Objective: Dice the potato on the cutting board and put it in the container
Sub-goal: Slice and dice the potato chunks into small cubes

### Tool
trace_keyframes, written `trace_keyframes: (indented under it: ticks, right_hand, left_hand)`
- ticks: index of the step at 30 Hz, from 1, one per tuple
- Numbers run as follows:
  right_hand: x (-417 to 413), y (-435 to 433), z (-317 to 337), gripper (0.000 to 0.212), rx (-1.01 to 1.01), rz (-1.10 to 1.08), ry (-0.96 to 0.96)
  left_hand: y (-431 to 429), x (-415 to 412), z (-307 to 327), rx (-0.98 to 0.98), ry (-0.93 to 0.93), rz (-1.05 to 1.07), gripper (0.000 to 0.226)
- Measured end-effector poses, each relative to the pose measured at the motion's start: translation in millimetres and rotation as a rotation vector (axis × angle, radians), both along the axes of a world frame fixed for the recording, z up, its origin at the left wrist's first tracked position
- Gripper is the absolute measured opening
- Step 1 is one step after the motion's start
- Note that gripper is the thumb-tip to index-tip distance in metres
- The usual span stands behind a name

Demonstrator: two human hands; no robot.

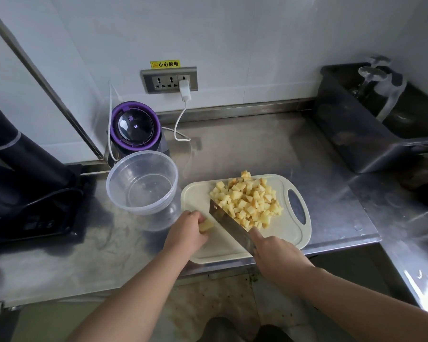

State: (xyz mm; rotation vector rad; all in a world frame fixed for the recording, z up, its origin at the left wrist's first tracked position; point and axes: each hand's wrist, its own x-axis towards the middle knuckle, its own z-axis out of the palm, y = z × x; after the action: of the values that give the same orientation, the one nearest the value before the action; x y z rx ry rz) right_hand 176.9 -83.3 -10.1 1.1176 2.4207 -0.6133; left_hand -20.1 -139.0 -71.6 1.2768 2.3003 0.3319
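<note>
A pale cutting board [289, 233] lies on the steel counter with a heap of yellow potato dice [248, 199] on its far half. My right hand [277, 255] grips the handle of a cleaver [229, 224], whose blade stands on the board against the near side of the heap. My left hand [187, 233] holds an uncut potato piece [206, 225] at the board's left edge. A clear round plastic container [142, 182] stands just left of the board and looks empty.
A purple-rimmed appliance [135, 127] and a white charger cable [181, 119] sit behind the container. A black appliance [22, 174] fills the left side. A dark bin [356, 129] stands at the right, and the counter's front edge runs just under the board.
</note>
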Motion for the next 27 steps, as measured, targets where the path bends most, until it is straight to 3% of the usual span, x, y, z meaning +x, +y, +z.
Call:
trace_keyframes:
  ticks: [27]
  right_hand:
    - [-29,-26,-2,0.056,0.026,0.103,-0.021]
  left_hand:
    - [-4,0,-1,0.063,-0.084,0.21,0.017]
